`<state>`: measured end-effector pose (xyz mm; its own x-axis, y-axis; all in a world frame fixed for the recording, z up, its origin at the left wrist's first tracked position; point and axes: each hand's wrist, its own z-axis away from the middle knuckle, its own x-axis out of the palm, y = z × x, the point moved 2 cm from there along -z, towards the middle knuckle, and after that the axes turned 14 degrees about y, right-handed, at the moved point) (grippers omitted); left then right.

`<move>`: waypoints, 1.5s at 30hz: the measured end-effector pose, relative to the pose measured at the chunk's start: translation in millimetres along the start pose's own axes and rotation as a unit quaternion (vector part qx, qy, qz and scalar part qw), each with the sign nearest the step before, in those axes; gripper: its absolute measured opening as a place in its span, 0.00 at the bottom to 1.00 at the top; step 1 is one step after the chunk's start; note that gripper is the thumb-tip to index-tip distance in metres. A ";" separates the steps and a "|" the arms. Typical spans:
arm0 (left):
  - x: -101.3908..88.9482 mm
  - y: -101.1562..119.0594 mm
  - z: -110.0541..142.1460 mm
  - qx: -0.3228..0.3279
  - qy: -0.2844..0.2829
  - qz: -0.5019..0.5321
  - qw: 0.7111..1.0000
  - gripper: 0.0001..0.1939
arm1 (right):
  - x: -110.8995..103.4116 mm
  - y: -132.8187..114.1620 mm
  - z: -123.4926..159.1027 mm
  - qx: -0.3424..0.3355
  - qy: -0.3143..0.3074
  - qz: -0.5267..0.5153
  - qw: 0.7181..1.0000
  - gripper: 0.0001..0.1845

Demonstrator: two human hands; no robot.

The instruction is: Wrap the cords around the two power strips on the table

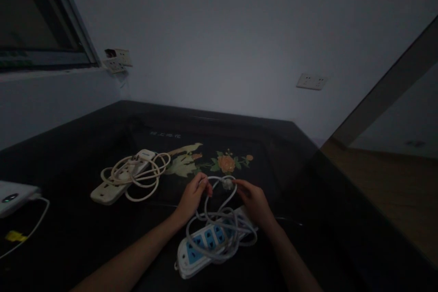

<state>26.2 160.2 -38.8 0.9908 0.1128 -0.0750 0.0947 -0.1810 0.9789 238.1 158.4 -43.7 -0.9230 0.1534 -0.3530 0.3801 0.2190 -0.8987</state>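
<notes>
A white power strip (190,269) with blue socket panels lies at a slant on the dark tabletop in front of me. Its pale power cord (224,255) is looped loosely over it. Thumb and fingers of my left hand (194,195) are closed on a stretch of that cord beyond the strip. My right hand (253,200) pinches the same cord at the far loop, close to a whitish lump (227,184) that looks like the plug. The underside of my right fingers is hidden.
A second white power strip (102,194) with a cream cord coiled on it lies to the left. At the far left are a white device (17,196) with a thin cable and a yellow tag (15,236). Wall sockets (311,81) are behind the table (280,146).
</notes>
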 end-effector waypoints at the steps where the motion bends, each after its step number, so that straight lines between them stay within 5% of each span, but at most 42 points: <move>1: -0.6 2.0 -0.3 0.001 0.012 0.011 1.000 0.15 | -2.0 -0.4 0.0 -0.004 0.011 0.021 1.000 0.15; 11: -6.5 9.7 -7.9 -0.157 0.070 0.285 0.943 0.14 | -17.1 4.8 0.3 -0.001 0.101 0.100 0.990 0.11; 22: -21.5 10.5 -15.6 -0.176 0.055 0.305 0.934 0.13 | -24.8 -15.3 1.2 0.014 0.161 0.044 0.986 0.13; 28: -27.0 19.4 -19.9 -0.114 0.032 0.242 0.963 0.13 | -23.3 -7.8 -1.2 0.071 0.175 -0.019 0.982 0.14; 32: -27.4 26.5 -17.8 -0.082 0.014 0.239 0.967 0.23 | -23.2 -0.6 -2.4 0.095 0.177 -0.043 0.979 0.16; 37: -27.6 33.9 -13.3 -0.068 0.011 0.251 0.966 0.23 | -24.0 -6.0 -2.1 0.132 0.180 -0.113 0.968 0.26; 41: -29.5 39.6 -12.7 -0.036 0.021 0.258 0.965 0.20 | -28.8 -13.4 -0.9 0.144 0.138 -0.144 0.969 0.29; 45: -28.8 41.9 -11.3 -0.009 0.018 0.248 0.968 0.19 | -32.9 -14.2 9.3 0.172 -0.017 -0.106 0.979 0.20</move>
<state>0.5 160.4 6.5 0.9097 0.0493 0.4122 -0.3948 -0.2044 0.8957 262.5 141.2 -21.7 -0.9825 0.1071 -0.1523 0.1421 -0.0969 -0.9851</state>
